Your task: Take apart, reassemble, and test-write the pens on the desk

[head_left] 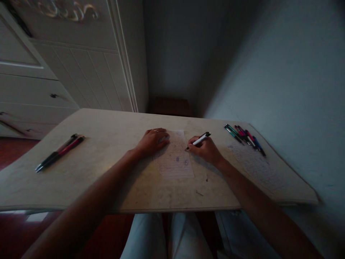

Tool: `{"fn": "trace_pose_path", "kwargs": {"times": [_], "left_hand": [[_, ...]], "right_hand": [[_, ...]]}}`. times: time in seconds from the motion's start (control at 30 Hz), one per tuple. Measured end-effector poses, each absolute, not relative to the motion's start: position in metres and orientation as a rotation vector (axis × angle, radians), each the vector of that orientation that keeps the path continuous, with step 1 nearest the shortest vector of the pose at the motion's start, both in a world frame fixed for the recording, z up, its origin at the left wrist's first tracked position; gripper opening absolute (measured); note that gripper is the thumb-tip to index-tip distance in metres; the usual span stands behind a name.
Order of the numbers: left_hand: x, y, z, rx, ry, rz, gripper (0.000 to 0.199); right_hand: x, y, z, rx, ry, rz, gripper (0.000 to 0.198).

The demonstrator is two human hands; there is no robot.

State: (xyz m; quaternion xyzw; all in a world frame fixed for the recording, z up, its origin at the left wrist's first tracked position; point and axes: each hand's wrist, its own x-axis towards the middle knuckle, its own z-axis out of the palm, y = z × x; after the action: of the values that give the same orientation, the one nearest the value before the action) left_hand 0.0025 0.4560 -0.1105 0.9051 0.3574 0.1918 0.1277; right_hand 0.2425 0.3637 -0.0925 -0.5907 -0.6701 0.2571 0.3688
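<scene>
A sheet of paper (175,171) covered in pen marks and scribbles lies on the pale table (107,126) in front of me. My left hand (155,142), with a ring on one finger, rests on the paper's left side, fingers stretched out over it. In my right hand (203,146) is a white pen (199,139) with black ends, gripped between thumb and fingers. Its tip points down at the right edge of the sheet; whether it touches the paper I cannot tell.
Several coloured pens (246,136) lie at the right, by a second scribbled sheet (256,167). Two pens (59,153) sit at the far left. A wall (293,90) borders the table's right side; a white cabinet (88,72) stands beyond its left part.
</scene>
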Motion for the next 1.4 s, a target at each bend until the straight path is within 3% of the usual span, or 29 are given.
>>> {"fn": "trace_pose_path", "kwargs": {"times": [1.4], "left_hand": [[0.0021, 0.4583, -0.1151, 2.633, 1.043, 0.589, 0.039]], "right_hand": [[0.2396, 0.3631, -0.0944, -1.485, -1.615, 0.77, 0.019]]}}
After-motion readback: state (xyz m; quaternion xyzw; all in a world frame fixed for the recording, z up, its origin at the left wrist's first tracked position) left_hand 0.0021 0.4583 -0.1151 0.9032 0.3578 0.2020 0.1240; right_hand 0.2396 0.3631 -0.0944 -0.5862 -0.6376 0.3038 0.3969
